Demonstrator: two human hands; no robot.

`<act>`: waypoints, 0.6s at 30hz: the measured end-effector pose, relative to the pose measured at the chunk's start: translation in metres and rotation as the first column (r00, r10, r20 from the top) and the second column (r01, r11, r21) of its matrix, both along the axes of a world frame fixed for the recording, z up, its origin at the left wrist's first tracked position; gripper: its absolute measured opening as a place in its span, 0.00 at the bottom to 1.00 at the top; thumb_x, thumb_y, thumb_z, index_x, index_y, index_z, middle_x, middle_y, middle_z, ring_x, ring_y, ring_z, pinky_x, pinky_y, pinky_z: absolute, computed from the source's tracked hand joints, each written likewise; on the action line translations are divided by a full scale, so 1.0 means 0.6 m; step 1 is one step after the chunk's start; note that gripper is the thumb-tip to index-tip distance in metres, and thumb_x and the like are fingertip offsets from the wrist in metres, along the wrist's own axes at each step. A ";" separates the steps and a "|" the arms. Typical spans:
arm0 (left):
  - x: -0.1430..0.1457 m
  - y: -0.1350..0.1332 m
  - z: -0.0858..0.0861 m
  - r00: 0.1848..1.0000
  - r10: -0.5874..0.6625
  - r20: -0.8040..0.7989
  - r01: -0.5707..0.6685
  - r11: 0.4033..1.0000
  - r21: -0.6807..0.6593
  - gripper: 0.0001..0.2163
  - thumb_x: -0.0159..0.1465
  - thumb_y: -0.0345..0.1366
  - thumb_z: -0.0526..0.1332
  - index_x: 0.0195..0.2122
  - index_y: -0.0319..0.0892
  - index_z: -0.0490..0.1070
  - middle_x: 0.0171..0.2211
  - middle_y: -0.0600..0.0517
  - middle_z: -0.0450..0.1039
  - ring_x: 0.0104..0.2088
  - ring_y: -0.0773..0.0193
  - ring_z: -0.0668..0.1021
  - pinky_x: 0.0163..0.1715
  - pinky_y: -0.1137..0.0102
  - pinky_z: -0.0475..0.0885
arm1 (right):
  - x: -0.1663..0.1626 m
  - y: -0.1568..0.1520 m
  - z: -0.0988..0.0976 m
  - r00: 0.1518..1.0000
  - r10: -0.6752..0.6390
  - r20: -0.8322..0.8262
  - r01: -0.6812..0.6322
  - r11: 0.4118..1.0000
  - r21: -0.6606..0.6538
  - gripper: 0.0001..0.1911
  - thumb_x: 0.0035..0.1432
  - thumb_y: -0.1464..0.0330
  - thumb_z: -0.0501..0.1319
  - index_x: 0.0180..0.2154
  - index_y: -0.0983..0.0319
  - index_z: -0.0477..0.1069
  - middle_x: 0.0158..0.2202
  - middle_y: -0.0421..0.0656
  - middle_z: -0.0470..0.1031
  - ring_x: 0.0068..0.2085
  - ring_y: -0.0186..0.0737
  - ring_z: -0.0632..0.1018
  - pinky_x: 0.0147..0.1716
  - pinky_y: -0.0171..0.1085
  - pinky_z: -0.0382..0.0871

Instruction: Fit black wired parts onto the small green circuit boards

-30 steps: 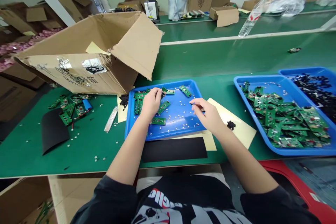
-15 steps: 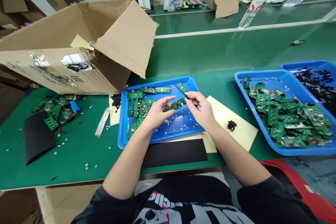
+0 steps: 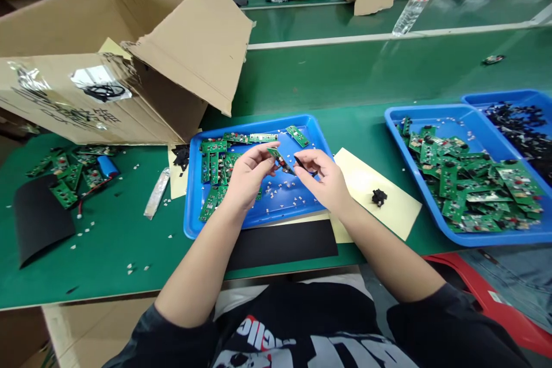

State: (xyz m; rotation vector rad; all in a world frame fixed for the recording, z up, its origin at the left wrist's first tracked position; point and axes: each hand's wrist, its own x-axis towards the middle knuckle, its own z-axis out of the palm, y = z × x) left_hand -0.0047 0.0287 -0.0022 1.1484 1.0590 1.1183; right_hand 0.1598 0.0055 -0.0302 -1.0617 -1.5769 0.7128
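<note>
Over the blue tray (image 3: 276, 211), my left hand (image 3: 249, 175) is closed on the edge of a green circuit board (image 3: 281, 162), which is tilted with its components to the right. Just beside it, my right hand (image 3: 321, 175) pinches a slim black piece (image 3: 304, 165); its exact kind is hard to make out. The black piece is close to the board's lower end, and I cannot tell whether they touch. Several more circuit boards (image 3: 214, 167) lie along the tray's left side, and a single circuit board (image 3: 297, 135) lies at its back right. Tiny white bits are scattered in the tray.
On the right stand a blue tray (image 3: 425, 207) piled with circuit boards and another tray with black parts (image 3: 520, 126). A large cardboard box (image 3: 190, 46) rises at the back left. Cream paper (image 3: 356, 175) carries a black clump (image 3: 379, 197). A black sheet (image 3: 282, 244) lies in front.
The board in my left hand has turned from lying nearly flat to a steeper tilt. My right hand has drawn slightly away from it. The whole view has shifted a little.
</note>
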 end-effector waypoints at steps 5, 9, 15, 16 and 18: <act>0.006 -0.006 -0.002 0.994 -0.060 0.090 0.059 0.998 0.012 0.17 0.51 0.33 0.62 0.44 0.44 0.74 0.37 0.51 0.74 0.38 0.65 0.75 0.40 0.69 0.72 | -0.008 -0.011 0.012 0.988 0.049 0.149 -0.070 0.988 0.140 0.10 0.60 0.70 0.55 0.43 0.57 0.69 0.39 0.43 0.76 0.39 0.40 0.77 0.41 0.41 0.73; 0.010 -0.012 -0.003 0.996 -0.076 0.056 0.070 0.992 0.105 0.21 0.51 0.35 0.68 0.48 0.46 0.73 0.40 0.51 0.75 0.43 0.62 0.76 0.42 0.69 0.72 | -0.008 -0.014 0.016 0.992 0.044 0.118 -0.062 0.986 0.154 0.10 0.61 0.70 0.53 0.43 0.57 0.70 0.39 0.43 0.76 0.40 0.40 0.78 0.41 0.40 0.74; 0.013 -0.012 -0.012 0.996 -0.093 0.015 0.093 0.995 0.027 0.21 0.53 0.43 0.68 0.46 0.41 0.74 0.36 0.47 0.79 0.41 0.56 0.79 0.42 0.64 0.74 | 0.003 -0.010 0.010 0.997 -0.044 -0.064 0.047 0.998 0.047 0.09 0.63 0.68 0.54 0.43 0.57 0.71 0.35 0.41 0.76 0.33 0.36 0.78 0.36 0.39 0.76; 0.013 -0.011 -0.013 0.995 -0.103 0.010 0.103 0.995 0.007 0.21 0.52 0.43 0.69 0.46 0.40 0.74 0.36 0.46 0.80 0.41 0.56 0.79 0.42 0.64 0.74 | 0.005 -0.009 0.010 0.996 -0.045 -0.077 0.048 0.998 0.036 0.09 0.63 0.68 0.54 0.43 0.57 0.71 0.34 0.40 0.76 0.33 0.36 0.78 0.36 0.39 0.76; 0.014 -0.011 -0.013 0.992 -0.126 -0.009 0.125 0.992 -0.029 0.22 0.51 0.43 0.70 0.45 0.39 0.75 0.36 0.46 0.79 0.40 0.56 0.79 0.41 0.64 0.74 | 0.008 -0.007 0.012 0.996 -0.039 -0.079 0.040 0.999 0.017 0.10 0.62 0.68 0.55 0.44 0.56 0.70 0.33 0.40 0.76 0.32 0.36 0.78 0.36 0.40 0.76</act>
